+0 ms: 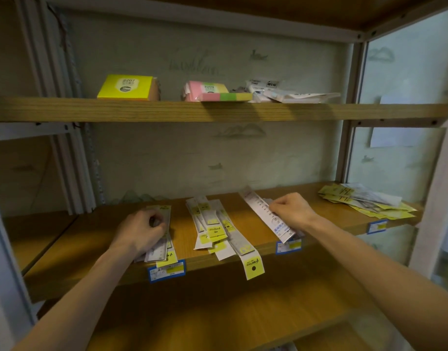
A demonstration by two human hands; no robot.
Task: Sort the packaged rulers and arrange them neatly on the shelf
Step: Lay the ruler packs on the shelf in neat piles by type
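The wooden shelf (pixel 96 249) before you carries four heaps of packaged rulers. Your left hand (pixel 141 231) curls over the left stack (pixel 162 252); your right hand (pixel 292 210) pinches a long white ruler (pixel 263 214). Between them lies a messy pile (pixel 212 226), and yellow packets (pixel 364 201) sit far right; counts inside the heaps are unclear.
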